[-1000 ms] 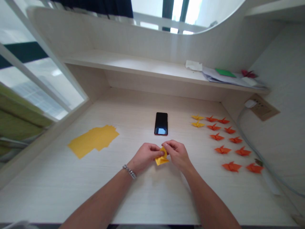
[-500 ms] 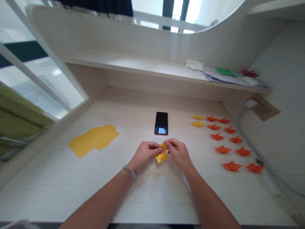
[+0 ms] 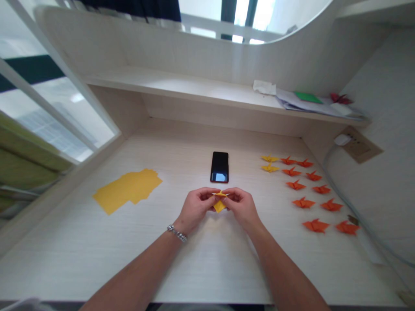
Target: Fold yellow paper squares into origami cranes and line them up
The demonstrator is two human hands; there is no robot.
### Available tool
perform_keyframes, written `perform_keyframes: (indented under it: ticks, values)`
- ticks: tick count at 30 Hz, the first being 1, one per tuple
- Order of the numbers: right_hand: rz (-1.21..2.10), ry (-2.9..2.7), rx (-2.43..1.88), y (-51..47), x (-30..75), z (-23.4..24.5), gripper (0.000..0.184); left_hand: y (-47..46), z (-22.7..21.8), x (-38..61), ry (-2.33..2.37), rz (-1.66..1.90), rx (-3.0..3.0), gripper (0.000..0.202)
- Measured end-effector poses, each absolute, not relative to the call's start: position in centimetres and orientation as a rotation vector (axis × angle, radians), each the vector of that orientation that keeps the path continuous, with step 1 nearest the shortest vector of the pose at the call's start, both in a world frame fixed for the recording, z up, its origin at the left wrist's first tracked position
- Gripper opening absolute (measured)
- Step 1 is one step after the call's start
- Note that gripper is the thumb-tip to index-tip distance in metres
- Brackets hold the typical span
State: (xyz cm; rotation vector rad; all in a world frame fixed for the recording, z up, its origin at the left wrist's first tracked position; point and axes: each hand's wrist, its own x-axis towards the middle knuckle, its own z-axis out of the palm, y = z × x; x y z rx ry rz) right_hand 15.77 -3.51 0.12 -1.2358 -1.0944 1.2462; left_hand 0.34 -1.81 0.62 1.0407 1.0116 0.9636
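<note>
In the head view, the grip of both hands is pinching one small folded piece of yellow paper: the left hand (image 3: 196,209) is holding its left edge and the right hand (image 3: 242,206) its right edge, thumbs towards the near side. The folded yellow paper (image 3: 219,205) is sitting between the fingertips over the middle of the surface (image 3: 214,268), just near of the phone (image 3: 219,166). Yellow sheets (image 3: 128,190) are lying at left; two yellow paper birds (image 3: 269,168) and rows of orange paper birds (image 3: 303,203) are standing at right.

Uneven pulling by the two thumbs could be skewing a crease, and pinching too hard could be crumpling or tearing the thin layers.

Compared with half a second ago, the hands are now mirroring each other, whereas the right fingers were up at the paper's far tip; the far flap is looking shorter, and the sheets, phone and birds are staying put.
</note>
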Motion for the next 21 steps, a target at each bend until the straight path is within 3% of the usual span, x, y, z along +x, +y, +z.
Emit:
perform_keyframes:
  ticks: [9, 16, 21]
  values:
    - [1.423, -0.834, -1.199, -3.6, 15.9, 0.3, 0.025, -2.0, 1.0, 0.5, 0.924, 1.024, 0.887, 0.018]
    - [1.586, -0.809, -1.106, -3.6, 16.7, 1.0, 0.029, -2.1, 1.1, 0.3, 0.864, 1.001, 0.871, 0.018]
    - [1.607, -0.811, -1.075, -3.7, 16.9, 1.5, 0.021, -2.1, 1.1, 0.1, 0.841, 0.997, 0.891, 0.016]
